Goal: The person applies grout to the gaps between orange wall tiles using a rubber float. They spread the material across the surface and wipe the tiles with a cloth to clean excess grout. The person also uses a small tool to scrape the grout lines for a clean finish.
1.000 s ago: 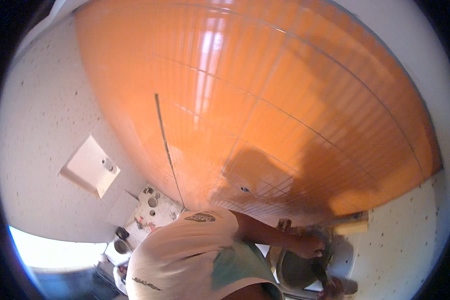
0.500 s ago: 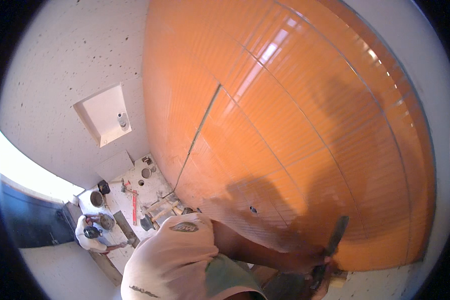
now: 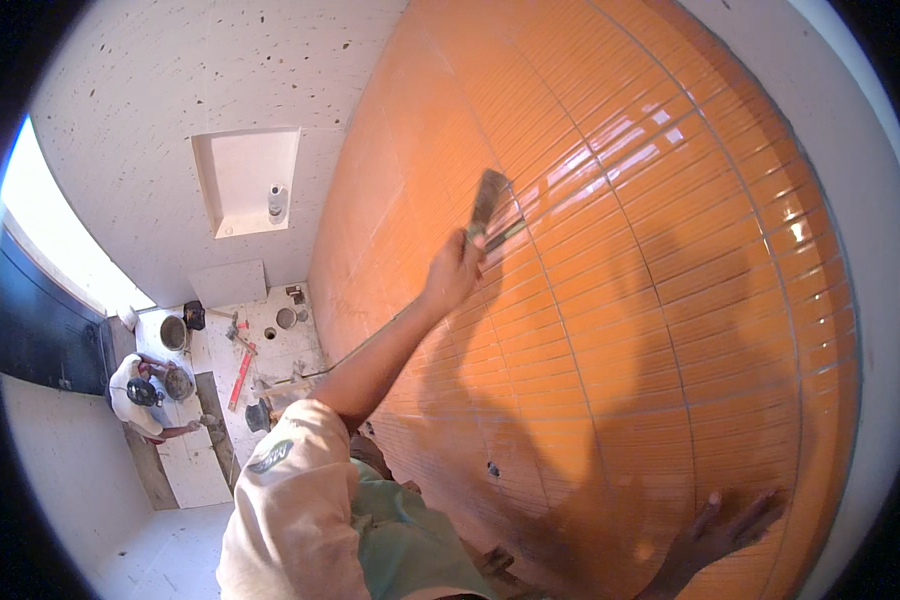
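My left hand (image 3: 455, 265) is raised to the orange tiled wall (image 3: 640, 300), closed on the handle of a putty knife (image 3: 486, 200) with a flat, smeared blade. The blade is at the tile face beside a dark open joint (image 3: 510, 236); whether it touches I cannot tell. At the lower right, my right hand (image 3: 730, 525) is spread on or just over the tiles, with nothing in it. Thin grey grout lines cross the glossy wall, and a small hole (image 3: 493, 468) shows low on it.
A co-worker (image 3: 135, 400) crouches at the left with a bucket (image 3: 178, 383). Another bucket (image 3: 173, 333), a red level (image 3: 241, 378) and loose tools lie on the pale floor (image 3: 195, 470). Beyond are a wall niche (image 3: 240, 175) holding a bottle (image 3: 277, 203) and a bright opening (image 3: 60, 230).
My hands were low at a bucket, then together on the knife. My left hand has lifted it up and leftward along the wall; my right hand has let go and spread open.
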